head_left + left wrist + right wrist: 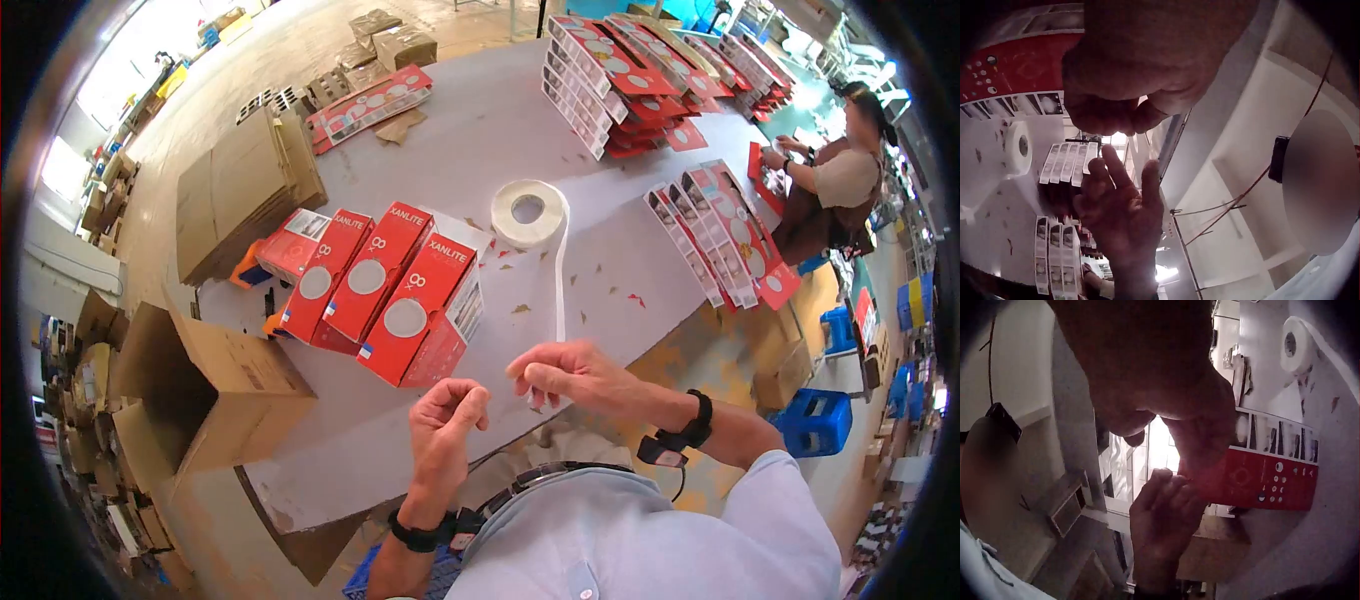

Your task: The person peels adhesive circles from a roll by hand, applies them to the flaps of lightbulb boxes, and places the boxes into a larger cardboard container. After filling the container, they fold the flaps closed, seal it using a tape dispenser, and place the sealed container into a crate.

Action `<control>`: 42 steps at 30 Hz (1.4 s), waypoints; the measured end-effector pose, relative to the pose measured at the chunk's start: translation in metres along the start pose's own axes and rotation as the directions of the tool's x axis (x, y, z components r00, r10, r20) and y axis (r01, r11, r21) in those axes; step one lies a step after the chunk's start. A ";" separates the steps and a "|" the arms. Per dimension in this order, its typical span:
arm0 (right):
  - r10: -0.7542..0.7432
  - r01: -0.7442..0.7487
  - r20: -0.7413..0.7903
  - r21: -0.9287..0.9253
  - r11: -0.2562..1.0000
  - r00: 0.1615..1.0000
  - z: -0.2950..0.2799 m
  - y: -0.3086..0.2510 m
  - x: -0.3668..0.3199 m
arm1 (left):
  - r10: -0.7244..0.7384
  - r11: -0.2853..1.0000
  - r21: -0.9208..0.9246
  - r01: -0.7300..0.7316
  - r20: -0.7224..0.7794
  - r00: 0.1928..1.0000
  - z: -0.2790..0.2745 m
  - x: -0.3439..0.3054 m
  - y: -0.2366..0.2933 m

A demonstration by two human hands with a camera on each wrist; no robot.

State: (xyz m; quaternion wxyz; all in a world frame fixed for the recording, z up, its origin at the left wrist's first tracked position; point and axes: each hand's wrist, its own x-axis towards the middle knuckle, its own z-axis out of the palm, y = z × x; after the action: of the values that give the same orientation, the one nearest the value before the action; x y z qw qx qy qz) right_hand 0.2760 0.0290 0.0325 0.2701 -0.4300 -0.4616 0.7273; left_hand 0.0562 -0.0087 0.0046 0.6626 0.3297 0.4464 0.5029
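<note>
My left hand (447, 425) is raised over the near table edge, fingers curled in and thumb tip against the index finger. Nothing shows between them. To its right, my right hand (585, 382) hovers with fingers loosely bent; the left wrist view shows its thumb and fingers apart. A white roll of tape or labels (502, 214) lies on the table, and its pale strip (561, 290) runs toward me, its near end hidden around the right hand. Just beyond the left hand stand several red XANLITE boxes (425, 305), side by side.
An open brown carton (255, 365) stands at left, with flattened cardboard (240, 190) behind. Stacked red printed sleeves (600, 85) fill the far side, and more (725, 235) lie at right. Another person (835, 185) works at the right end. Small scraps dot the tabletop (455, 140).
</note>
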 end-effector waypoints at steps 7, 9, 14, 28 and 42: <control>-0.030 0.050 0.136 -0.147 0.988 0.990 0.010 -0.014 0.010 | 0.028 0.983 0.181 -0.021 -0.038 0.999 0.007 0.000 0.007; -0.051 0.059 0.082 -0.092 0.994 0.995 0.011 -0.007 0.013 | 0.075 0.959 0.276 -0.058 -0.053 0.996 0.007 -0.001 0.009; -0.333 0.289 -0.047 -0.394 0.873 0.942 0.011 -0.013 0.015 | 0.560 0.562 0.747 -0.356 -0.027 0.828 0.015 0.001 0.026; -0.251 0.267 -0.095 0.263 0.927 0.963 0.003 0.028 0.075 | 0.659 -0.110 0.972 -0.207 0.227 0.717 -0.001 0.046 0.026; -0.230 0.259 -0.128 0.300 0.918 0.965 0.026 0.042 0.056 | 0.658 -0.075 0.941 -0.329 0.294 0.693 -0.004 0.033 0.027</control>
State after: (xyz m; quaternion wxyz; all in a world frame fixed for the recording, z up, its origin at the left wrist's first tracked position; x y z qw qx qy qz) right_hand 0.2267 0.0434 -0.0214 0.4446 -0.3527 -0.3774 0.7318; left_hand 0.0459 0.0305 0.0182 -0.0105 0.7392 0.5807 0.3409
